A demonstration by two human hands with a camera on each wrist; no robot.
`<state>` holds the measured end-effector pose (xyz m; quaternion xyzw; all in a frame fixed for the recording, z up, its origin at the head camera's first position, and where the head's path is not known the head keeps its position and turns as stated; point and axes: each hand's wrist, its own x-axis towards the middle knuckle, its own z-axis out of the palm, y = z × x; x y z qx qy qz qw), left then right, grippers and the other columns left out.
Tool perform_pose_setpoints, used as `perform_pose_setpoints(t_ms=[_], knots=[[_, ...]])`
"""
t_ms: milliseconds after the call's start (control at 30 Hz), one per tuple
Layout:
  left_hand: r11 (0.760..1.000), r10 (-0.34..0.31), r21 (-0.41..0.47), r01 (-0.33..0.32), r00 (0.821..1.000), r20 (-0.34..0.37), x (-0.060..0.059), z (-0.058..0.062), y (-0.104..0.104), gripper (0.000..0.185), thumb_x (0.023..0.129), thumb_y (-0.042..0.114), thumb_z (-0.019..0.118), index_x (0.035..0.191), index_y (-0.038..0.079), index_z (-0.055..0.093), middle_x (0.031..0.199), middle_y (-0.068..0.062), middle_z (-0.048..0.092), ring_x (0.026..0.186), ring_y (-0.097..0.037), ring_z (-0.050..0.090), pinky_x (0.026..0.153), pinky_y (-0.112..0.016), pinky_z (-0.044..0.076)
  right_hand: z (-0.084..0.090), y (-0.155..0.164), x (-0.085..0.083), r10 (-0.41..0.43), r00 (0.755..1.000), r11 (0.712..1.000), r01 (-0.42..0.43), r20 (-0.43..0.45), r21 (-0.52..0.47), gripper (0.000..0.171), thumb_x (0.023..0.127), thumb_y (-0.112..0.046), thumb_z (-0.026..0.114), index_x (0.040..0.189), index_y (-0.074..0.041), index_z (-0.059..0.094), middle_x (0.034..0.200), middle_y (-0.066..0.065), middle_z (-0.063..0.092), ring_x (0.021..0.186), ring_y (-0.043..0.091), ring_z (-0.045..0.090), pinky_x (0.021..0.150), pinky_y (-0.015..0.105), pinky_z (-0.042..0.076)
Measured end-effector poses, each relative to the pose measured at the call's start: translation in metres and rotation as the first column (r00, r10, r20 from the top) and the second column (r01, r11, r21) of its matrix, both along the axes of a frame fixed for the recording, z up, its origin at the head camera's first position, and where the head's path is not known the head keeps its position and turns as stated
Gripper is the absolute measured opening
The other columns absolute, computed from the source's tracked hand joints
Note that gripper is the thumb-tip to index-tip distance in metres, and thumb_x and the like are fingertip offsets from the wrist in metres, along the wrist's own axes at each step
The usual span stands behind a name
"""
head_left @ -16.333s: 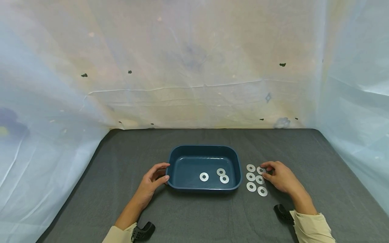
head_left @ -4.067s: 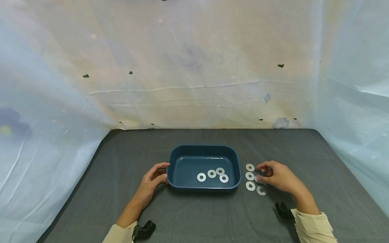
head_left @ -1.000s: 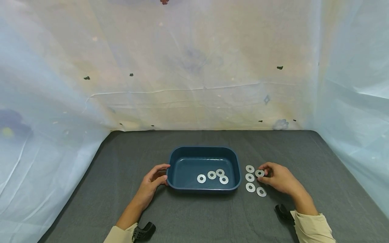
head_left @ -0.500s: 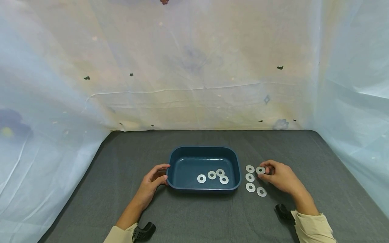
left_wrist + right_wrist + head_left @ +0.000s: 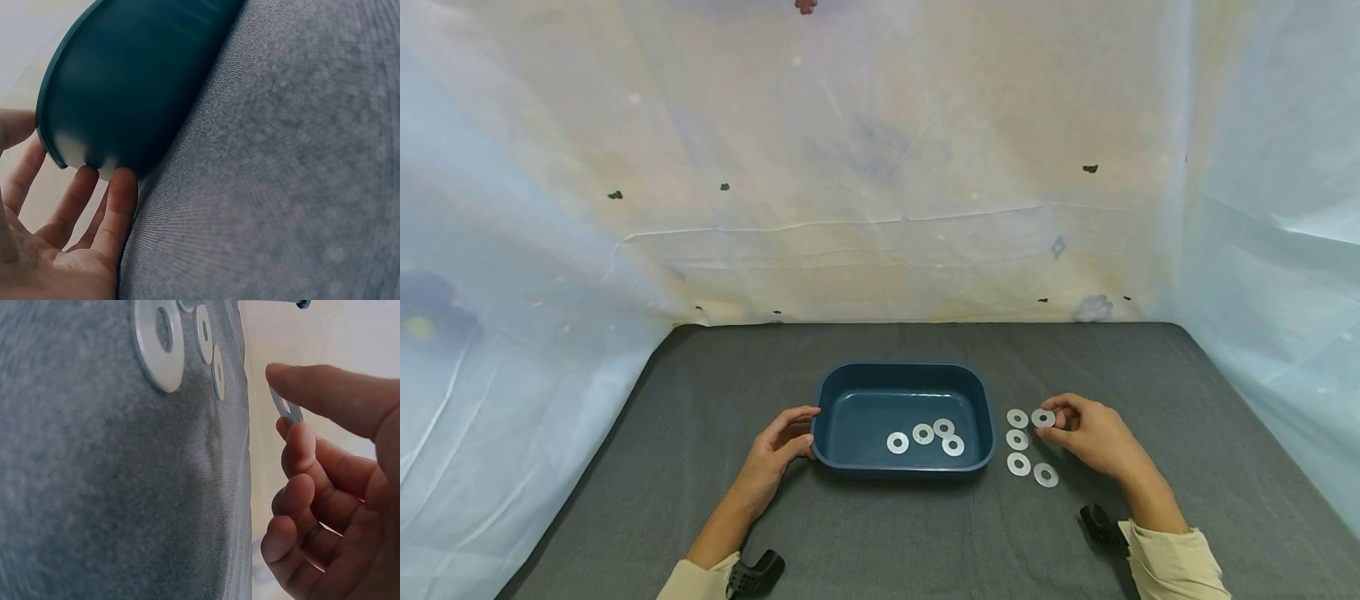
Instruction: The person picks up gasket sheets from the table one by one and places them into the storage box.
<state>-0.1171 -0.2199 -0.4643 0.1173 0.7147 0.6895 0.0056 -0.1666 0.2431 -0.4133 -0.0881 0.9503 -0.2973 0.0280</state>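
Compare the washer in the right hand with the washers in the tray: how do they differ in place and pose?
The held washer is pinched between thumb and finger of the right hand, lifted off the cloth; the four tray washers lie loose. It is outside the tray, to its right; they rest flat on the tray floor. All look like the same flat silver rings.

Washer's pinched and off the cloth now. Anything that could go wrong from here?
The right hand pinches the flat silver metal washer only by its thin edge between thumb and fingertip, so it could slip and drop.

Four loose silver washers lie close below on the grey cloth; a dropped one may scatter them.

The left hand merely touches the dark teal plastic tray, so a knock could shift it.
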Motion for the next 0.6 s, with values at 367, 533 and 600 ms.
perform_pose_setpoints(t_ms=[367,533,600], knots=[[1.0,0.002,0.009,-0.002,1.0,0.002,0.0004,0.0008,0.001,0.042,0.101,0.012,0.057,0.139,-0.004,0.048,0.125,-0.001,0.054,0.097,-0.007,0.061,0.079,-0.028,0.056,0.0037,-0.0008,0.0018,-0.028,1.0,1.0,0.028,0.002,-0.001,0.037,0.089,-0.029,0.075,0.118,-0.008,0.065,0.082,-0.001,0.058,0.064,0.009,0.046,0.055,0.025,0.036],[1.0,0.0,0.013,0.0,1.0,0.0,0.0004,0.001,0.0011,0.042,0.101,0.012,0.057,0.138,-0.004,0.047,0.124,-0.001,0.054,0.095,-0.008,0.061,0.078,-0.028,0.056,0.0067,-0.0011,0.0026,-0.032,0.999,0.999,0.032,-0.016,-0.008,0.038,0.089,-0.029,0.075,0.119,-0.008,0.065,0.081,-0.001,0.058,0.063,0.009,0.046,0.055,0.025,0.036],[1.0,-0.002,0.013,0.002,1.0,0.002,0.0006,0.0011,0.0009,0.042,0.101,0.012,0.057,0.138,-0.004,0.047,0.124,-0.001,0.054,0.094,-0.008,0.061,0.078,-0.028,0.056,0.0077,-0.0014,0.003,-0.034,0.999,0.999,0.034,-0.022,-0.011,0.038,0.089,-0.029,0.075,0.119,-0.008,0.065,0.082,0.0,0.058,0.063,0.009,0.046,0.055,0.025,0.036]])
